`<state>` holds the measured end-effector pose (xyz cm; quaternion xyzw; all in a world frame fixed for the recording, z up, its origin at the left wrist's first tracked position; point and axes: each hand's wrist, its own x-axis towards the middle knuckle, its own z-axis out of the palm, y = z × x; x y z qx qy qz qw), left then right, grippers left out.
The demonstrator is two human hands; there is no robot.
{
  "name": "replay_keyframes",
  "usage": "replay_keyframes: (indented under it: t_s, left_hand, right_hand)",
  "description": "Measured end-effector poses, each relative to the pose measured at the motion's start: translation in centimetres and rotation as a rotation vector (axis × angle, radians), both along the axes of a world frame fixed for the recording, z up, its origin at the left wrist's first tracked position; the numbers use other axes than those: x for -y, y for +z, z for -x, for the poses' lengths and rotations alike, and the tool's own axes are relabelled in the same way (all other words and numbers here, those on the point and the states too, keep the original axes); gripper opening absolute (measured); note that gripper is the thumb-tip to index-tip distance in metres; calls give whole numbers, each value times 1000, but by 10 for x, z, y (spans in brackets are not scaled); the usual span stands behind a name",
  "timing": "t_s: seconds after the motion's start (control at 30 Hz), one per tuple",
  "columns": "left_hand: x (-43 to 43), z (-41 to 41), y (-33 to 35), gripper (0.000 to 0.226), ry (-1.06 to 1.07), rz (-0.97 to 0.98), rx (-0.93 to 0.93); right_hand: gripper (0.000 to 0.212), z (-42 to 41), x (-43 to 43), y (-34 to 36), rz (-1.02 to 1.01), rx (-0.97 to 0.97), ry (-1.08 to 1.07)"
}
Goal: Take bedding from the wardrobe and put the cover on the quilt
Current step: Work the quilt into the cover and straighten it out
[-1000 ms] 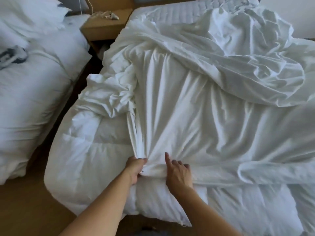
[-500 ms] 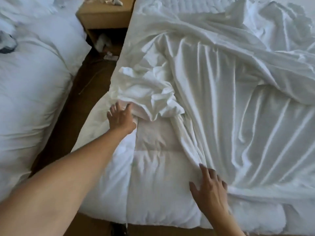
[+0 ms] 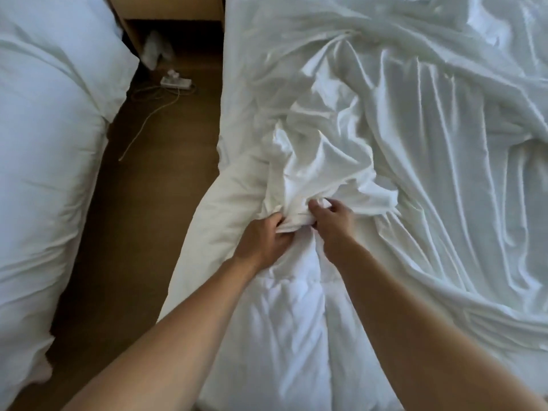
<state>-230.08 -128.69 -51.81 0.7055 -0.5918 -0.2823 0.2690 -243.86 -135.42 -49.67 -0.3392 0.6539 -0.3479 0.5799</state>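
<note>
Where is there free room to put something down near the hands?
Crowded: the bunched cover gripped by left hand and right hand. Free: bare quilt nearer to you than them; the floor between quilt and left bed, nearer than the cable.

Power strip (image 3: 176,82) on floor (image 3: 142,203)

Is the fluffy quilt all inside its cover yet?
Not yet: the quilt lies partly bare; left hand and right hand hold the bunched cover.
</note>
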Motion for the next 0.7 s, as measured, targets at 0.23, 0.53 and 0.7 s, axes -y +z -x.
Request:
replay_keyframes:
  t_s: [0.23, 0.53, 0.7]
  left_hand:
    - [-42, -86, 1, 33, 133, 67, 177]
    - [-98, -52, -17, 59, 223, -70, -5]
    - [-127, -77, -29, 61, 258, -142, 22]
  right_hand:
    - [26, -59, -77, 5, 4, -288, 428]
    - [34, -18, -100, 0, 46, -232, 267]
    - [65, -17, -97, -3, -22, -124, 189]
